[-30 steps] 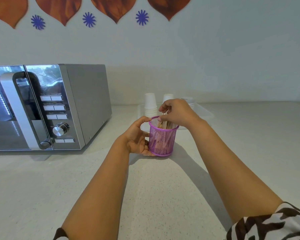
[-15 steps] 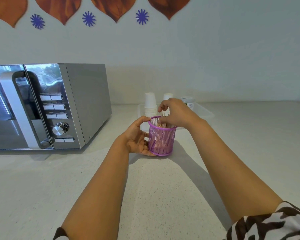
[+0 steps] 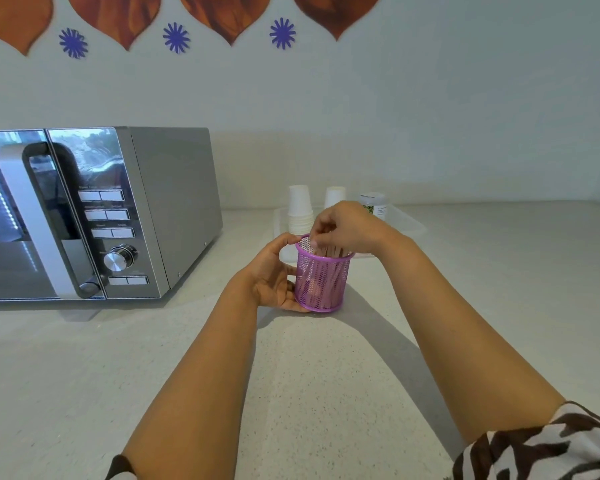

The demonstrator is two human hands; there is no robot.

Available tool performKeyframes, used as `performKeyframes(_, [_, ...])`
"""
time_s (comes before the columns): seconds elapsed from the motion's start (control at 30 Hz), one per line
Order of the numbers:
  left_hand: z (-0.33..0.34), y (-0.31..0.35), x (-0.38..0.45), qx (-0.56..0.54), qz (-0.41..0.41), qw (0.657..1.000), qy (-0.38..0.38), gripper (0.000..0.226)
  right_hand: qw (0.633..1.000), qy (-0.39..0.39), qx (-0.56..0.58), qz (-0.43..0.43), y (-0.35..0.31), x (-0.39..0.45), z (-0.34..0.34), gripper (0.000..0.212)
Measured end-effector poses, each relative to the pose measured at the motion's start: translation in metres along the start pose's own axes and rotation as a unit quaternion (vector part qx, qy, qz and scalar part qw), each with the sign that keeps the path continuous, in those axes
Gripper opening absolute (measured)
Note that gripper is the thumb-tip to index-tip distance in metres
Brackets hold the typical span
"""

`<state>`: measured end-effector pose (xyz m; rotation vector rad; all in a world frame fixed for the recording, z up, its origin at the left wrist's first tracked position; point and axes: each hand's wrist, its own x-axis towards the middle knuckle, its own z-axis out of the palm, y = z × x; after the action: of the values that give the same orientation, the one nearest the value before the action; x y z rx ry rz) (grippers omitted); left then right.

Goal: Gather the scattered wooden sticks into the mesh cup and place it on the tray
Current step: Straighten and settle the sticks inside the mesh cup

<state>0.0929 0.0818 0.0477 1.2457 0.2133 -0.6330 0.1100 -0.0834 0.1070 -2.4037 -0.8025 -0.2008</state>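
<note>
Steadying the purple mesh cup (image 3: 322,277) with our left hand (image 3: 274,275), we keep it upright on the pale surface (image 3: 291,393), the palm cupped against its left wall and the thumb curling up to the rim. Our right hand (image 3: 349,228) hovers right over the mouth of the cup, its fingers (image 3: 314,242) pinched together and dipping just inside the rim; they seem to be touching the tops of the wooden sticks (image 3: 333,251), though we cannot tell whether they actually grip one or only nudge them level. The sticks stand nearly vertical inside the mesh, their long axis running up and down, with the tips barely above the rim. We see no loose sticks on the surface, so we judge the gathering to be about done. What matters next is where the tray (image 3: 409,225) lies: directly behind the cup, away from us, with its front edge just beyond it. It already carries stacks of white paper cups (image 3: 300,209) and a small jar (image 3: 374,204), so the free room looks to be toward its front and right. Our left hand already wraps the cup and is the better placed to lift it forward, keeping it upright so nothing spills. A microwave (image 3: 94,213) sits well off to the left.
</note>
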Motion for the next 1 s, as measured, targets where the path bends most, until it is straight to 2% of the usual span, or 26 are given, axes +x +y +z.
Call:
performKeyframes(0.1, [0.0, 0.0, 0.0, -0.005, 0.0, 1.0, 0.008, 0.089, 0.997, 0.066, 0.038, 0.013, 0.001, 0.003, -0.004, 0.017])
performKeyframes(0.23, [0.001, 0.0, 0.001, -0.007, -0.001, 1.0, 0.016, 0.087, 0.994, 0.1, 0.028, 0.033, 0.006, 0.003, 0.0, 0.017])
performKeyframes(0.4, [0.002, 0.0, 0.0, -0.007, -0.002, 1.0, 0.016, 0.088, 0.982, 0.178, 0.029, 0.048, 0.009, 0.007, -0.002, 0.016])
performKeyframes(0.5, [0.002, 0.001, -0.001, -0.019, 0.004, 1.0, 0.004, 0.089, 0.985, 0.16, -0.012, 0.068, 0.008, 0.007, 0.0, 0.006])
performKeyframes(0.63, [0.002, 0.002, -0.001, -0.031, 0.014, 0.999, -0.001, 0.089, 0.99, 0.103, -0.08, 0.062, 0.01, 0.005, 0.007, 0.014])
performKeyframes(0.7, [0.001, 0.002, -0.002, -0.031, 0.016, 0.999, 0.002, 0.088, 0.993, 0.104, -0.03, 0.054, 0.011, 0.006, 0.003, 0.013])
performKeyframes(0.8, [0.0, 0.001, -0.003, -0.033, 0.019, 0.999, 0.002, 0.088, 0.975, 0.199, 0.059, 0.073, 0.016, 0.007, -0.007, 0.02])
performKeyframes(0.83, [0.0, 0.001, -0.003, -0.034, 0.019, 0.999, 0.003, 0.087, 0.972, 0.209, 0.069, 0.087, 0.019, 0.007, -0.009, 0.025])
performKeyframes(0.87, [0.0, 0.001, -0.003, -0.035, 0.02, 0.999, 0.006, 0.087, 0.974, 0.191, 0.077, 0.099, 0.021, 0.006, -0.009, 0.032])
performKeyframes(1.0, [0.003, 0.001, -0.003, -0.039, 0.019, 0.999, 0.015, 0.083, 0.992, 0.031, 0.09, 0.087, 0.018, 0.004, 0.004, 0.047])
